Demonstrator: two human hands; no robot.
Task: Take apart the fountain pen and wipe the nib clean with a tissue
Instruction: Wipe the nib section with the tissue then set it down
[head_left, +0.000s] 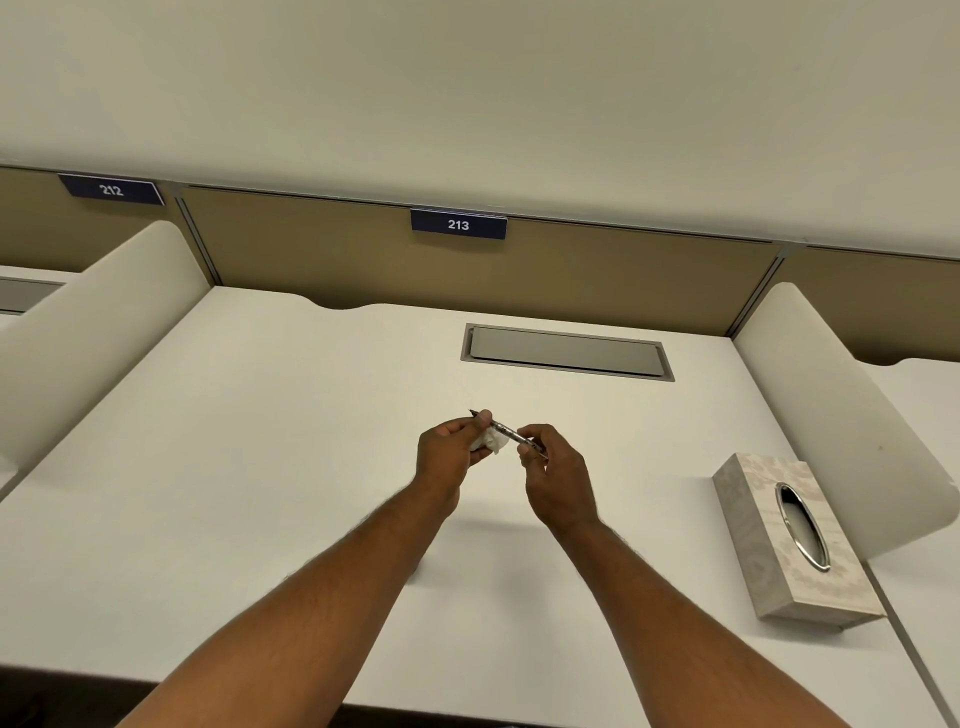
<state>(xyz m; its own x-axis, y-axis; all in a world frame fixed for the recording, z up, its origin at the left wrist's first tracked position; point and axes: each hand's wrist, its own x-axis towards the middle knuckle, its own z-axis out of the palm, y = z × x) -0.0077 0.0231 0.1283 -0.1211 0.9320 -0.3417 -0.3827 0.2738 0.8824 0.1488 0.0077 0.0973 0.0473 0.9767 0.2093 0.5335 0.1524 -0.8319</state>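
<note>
Both hands are raised over the middle of the white desk (260, 467). A thin silvery part of the fountain pen (511, 435) spans between them, slanting from upper left to lower right. My left hand (451, 453) pinches its left end, where a dark tip sticks out past the thumb, and the same hand has a crumpled white tissue (488, 441) tucked under its fingers. My right hand (556, 478) grips the pen's right end with thumb and fingers. The nib itself is too small to make out.
A pale patterned tissue box (795, 540) with an oval opening lies at the desk's right edge. A grey cable hatch (566, 353) is set into the desk at the back. Curved white dividers (93, 322) flank the desk, below a panel labelled 213.
</note>
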